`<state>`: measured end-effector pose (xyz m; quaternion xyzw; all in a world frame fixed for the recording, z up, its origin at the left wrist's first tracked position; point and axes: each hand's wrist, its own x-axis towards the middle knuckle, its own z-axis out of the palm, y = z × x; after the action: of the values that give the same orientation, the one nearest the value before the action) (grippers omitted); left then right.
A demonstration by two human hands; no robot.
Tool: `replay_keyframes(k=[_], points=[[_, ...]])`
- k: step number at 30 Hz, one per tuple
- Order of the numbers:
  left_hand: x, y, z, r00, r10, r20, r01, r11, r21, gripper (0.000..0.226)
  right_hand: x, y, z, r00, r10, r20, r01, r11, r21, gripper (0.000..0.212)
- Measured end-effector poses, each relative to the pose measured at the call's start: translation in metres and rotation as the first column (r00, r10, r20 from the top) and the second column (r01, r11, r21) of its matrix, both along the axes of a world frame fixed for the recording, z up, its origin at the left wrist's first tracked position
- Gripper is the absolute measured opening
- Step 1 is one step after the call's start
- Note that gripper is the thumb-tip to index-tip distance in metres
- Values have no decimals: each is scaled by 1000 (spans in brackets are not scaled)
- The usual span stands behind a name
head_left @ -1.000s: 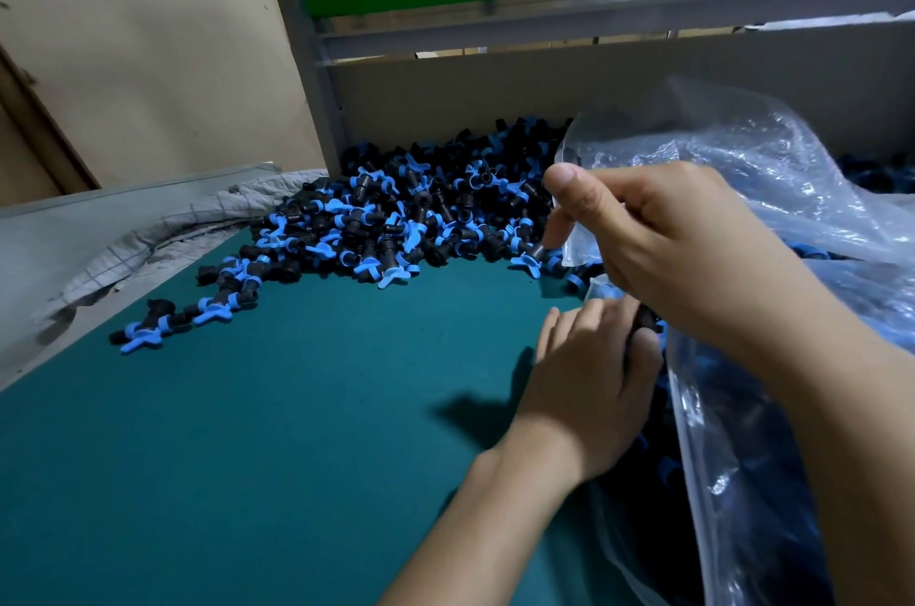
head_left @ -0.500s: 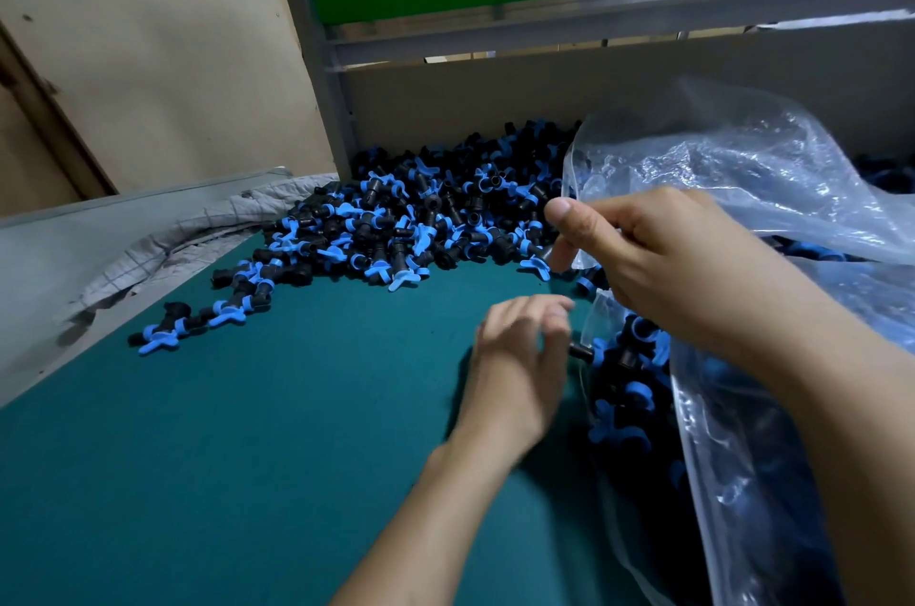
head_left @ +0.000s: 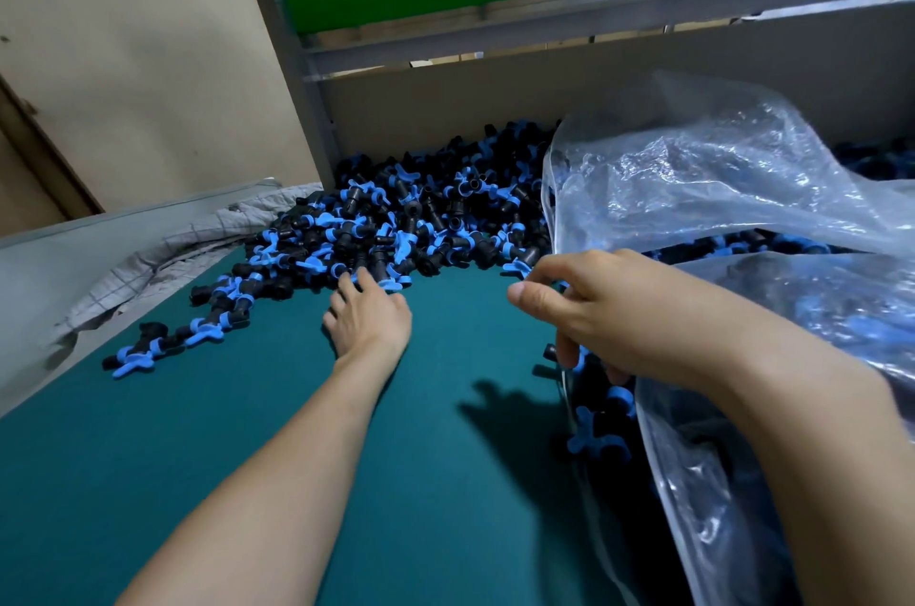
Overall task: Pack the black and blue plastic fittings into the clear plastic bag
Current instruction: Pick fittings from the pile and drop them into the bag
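— Fittings [head_left: 421,219]: how do we log the heap's axis?
— We note a heap against the back board [head_left: 445,105]. Its long axis runs far right to near left and thins to a single-file tail [head_left: 198,323] pointing at the mat's near left edge. Each piece is hard moulded plastic: a black ribbed barrel with a blue winged collar. Single pieces point every way.
— Bag [head_left: 718,189]?
— Clear, thin, crinkled film with glare. It lies along the right side, long axis far to near, mouth facing left. We see more fittings inside, dark through the film, with some at the mouth.
— Hands?
— Left hand [head_left: 369,318]: low over the mat [head_left: 247,432], fingers straight and slightly spread, tips touching the heap's near edge, nothing held. Right hand [head_left: 609,313]: at the bag's mouth, thumb out to the left, fingers curled down over the film rim, gripping it. The heap lies beyond both hands.
— Surface?
— Teal mat, smooth and matte. A checked cloth [head_left: 188,244] lies crumpled at its left edge.
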<state>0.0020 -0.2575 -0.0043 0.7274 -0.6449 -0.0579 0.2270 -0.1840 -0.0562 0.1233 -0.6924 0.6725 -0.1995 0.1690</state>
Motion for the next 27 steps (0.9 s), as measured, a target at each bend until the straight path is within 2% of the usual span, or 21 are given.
replay_keyframes(k=[3, 7, 14, 17, 19, 21, 23, 27], points=[[4, -9, 1, 997, 59, 42, -59, 998, -16, 46, -3, -1, -1, 1000, 1, 26, -1, 1000, 14, 33], [8, -14, -4, 998, 60, 10, -60, 998, -20, 37, -6, -3, -3, 999, -3, 37, 3, 1000, 23, 32], [21, 5, -13, 977, -143, -157, 125, 985, -119, 28, -9, -3, -7, 999, 0, 47, -2, 999, 37, 30], [26, 28, -12, 865, -263, -427, 191, 960, -204, 26, -10, -4, -9, 999, -2, 47, 0, 999, 50, 29], [25, 51, -9, 732, -318, -603, 155, 939, -307, 21, -11, -6, -10, 999, -12, 50, 9, 998, 57, 30], [20, 78, -5, 601, -376, -706, 135, 917, -374, 28, -12, -7, -11, 999, -27, 43, 24, 998, 62, 30], [14, 103, -5, 583, -445, -680, 185, 888, -422, 30, -12, -7, -12, 999, -41, 35, 38, 997, 66, 30], [-2, 137, -2, 643, -598, -478, 316, 776, -546, 20, -10, -7, -13, 999, -40, 9, 40, 997, 61, 35]])
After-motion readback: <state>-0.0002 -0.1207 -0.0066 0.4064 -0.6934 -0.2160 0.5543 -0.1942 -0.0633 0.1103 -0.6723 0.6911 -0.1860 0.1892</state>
